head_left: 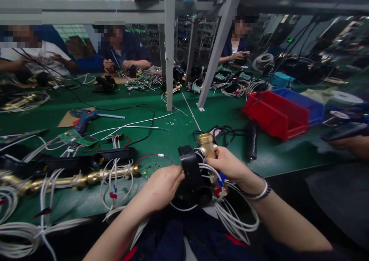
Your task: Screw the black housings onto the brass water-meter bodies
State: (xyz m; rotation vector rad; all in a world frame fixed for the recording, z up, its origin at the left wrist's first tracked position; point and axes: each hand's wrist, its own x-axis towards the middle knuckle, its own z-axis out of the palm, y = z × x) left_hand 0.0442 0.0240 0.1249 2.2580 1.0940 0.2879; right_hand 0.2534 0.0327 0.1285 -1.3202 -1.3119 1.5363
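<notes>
My right hand (229, 165) is closed around a brass pipe fitting (205, 140) with a threaded end pointing up and away from me. A black plastic housing (190, 172) sits against the fitting's left side. My left hand (164, 186) grips the housing's left edge, its fingertips partly hidden there. Looped white cables (239, 222) hang from the fitting, with a blue tag (221, 179) and a red tag (217, 191) near my right hand. Just beyond my left hand lies a small green circuit board (150, 170) with a red wire.
Several brass fittings (92, 177) with black housings line the left front. A blue glue gun (85, 120) lies behind them. To the right are a black-handled tool (251, 142), a red bin (276, 115) and a blue bin (305, 105). Metal posts (169, 61) rise mid-table; co-workers sit opposite.
</notes>
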